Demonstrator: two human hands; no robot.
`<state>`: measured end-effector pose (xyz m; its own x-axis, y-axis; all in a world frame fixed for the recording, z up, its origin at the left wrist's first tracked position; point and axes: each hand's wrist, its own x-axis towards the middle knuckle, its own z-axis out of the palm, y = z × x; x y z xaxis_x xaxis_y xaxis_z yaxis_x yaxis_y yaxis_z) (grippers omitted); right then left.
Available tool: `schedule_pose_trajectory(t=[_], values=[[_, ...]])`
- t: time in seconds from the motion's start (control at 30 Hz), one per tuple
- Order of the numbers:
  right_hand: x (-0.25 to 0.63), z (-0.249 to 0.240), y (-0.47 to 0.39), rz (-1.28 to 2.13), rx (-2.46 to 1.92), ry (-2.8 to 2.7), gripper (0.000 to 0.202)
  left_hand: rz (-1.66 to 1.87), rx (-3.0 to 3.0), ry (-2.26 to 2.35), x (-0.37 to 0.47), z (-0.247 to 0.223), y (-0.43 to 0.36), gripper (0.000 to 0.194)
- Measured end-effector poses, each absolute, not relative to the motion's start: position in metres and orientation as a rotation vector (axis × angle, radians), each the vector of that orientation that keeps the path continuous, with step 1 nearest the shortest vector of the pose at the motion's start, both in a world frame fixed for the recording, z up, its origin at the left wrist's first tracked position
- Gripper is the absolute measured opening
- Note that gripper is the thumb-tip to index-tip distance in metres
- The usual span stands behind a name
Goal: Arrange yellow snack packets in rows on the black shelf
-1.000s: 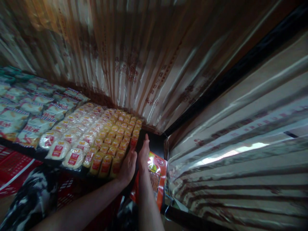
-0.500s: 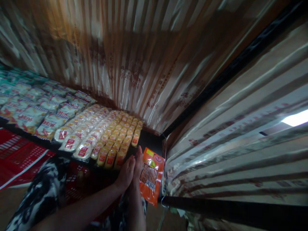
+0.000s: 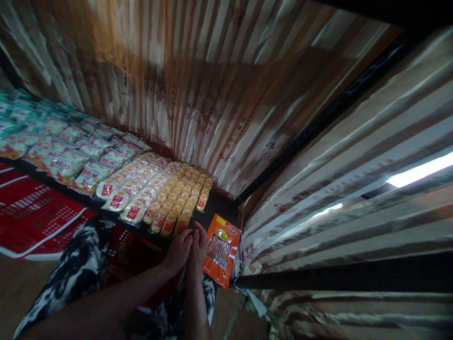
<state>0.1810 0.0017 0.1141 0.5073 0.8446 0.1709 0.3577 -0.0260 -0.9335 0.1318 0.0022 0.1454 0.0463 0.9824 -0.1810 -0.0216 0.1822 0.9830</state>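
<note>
My left hand [image 3: 179, 250] is at the front end of the yellow packaged snacks [image 3: 170, 221], its fingers bent and pressed together. Against it, on the right, is my right hand [image 3: 198, 245], also with curled fingers. Whatever is inside either hand, if anything, is hidden. An orange packet [image 3: 221, 250] with a row of brown sticks showing lies just right of my right hand. The yellow snacks stand in tight rows on a black shelf [image 3: 215, 205]. White round packs [image 3: 133, 211] are lined up left of them.
Farther left lie white snack bags [image 3: 88, 175] and green bags [image 3: 21, 111]. Red baskets [image 3: 38, 212] are below the shelf front, beside patterned trouser legs [image 3: 79, 264]. Corrugated, plastic-like sheeting [image 3: 198, 85] rises behind and at the right, with dark frame bars [image 3: 318, 113].
Both hands have drawn back slightly toward the body, and their fingers, straighter before, are now curled. The camera view has shifted, showing more of the baskets and green bags.
</note>
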Motion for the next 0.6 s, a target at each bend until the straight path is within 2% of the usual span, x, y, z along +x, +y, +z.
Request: schedule_pose_trajectory(t=[0.13,0.27,0.6], values=[[0.171,0.100,-0.008,0.591,-1.632,-0.974,0.032,0.880,1.193,1.309,0.097,0.139,0.000,0.022],[0.158,0.090,-0.027,0.590,-1.574,-1.034,0.026,0.784,1.286,1.360,0.078,0.134,-0.008,0.021],[0.136,0.089,-0.045,0.433,-1.493,-1.222,0.021,0.753,1.392,1.427,0.059,0.101,-0.019,0.018]])
